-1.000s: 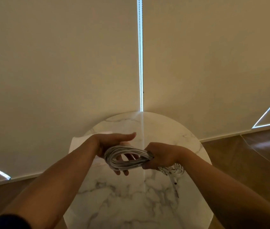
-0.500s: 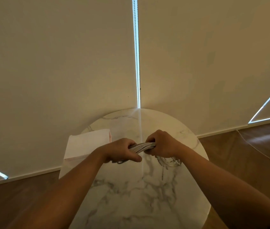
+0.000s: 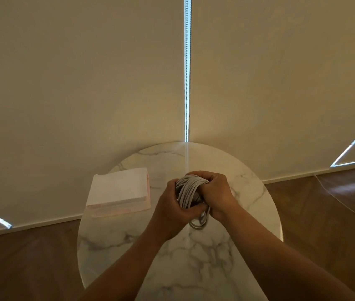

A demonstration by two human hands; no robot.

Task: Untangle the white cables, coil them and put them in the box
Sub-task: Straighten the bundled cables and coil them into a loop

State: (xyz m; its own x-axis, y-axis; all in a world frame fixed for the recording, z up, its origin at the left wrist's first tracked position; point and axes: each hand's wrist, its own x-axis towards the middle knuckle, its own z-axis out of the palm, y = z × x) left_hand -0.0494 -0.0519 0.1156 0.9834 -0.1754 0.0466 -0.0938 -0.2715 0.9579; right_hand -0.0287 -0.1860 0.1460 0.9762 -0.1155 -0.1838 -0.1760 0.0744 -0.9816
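A bundle of white cables (image 3: 188,191) is coiled into a tight bunch above the middle of the round marble table (image 3: 248,213). My left hand (image 3: 172,207) grips the bunch from the left and below, thumb across its lower part. My right hand (image 3: 214,191) grips it from the right, fingers curled over the top. A few loops hang out below the hands. The white and pink box (image 3: 119,191) lies on the table's left side, a short way left of my left hand, with its lid on.
The table stands against closed beige blinds (image 3: 85,83) with bright slits of light. Brown wooden floor (image 3: 324,213) lies on both sides, and a thin cord (image 3: 350,211) runs across it at the right.
The coil has gone from spread between my hands to bunched tight between them. Both hands have closed together round it and the bunch now stands more upright.
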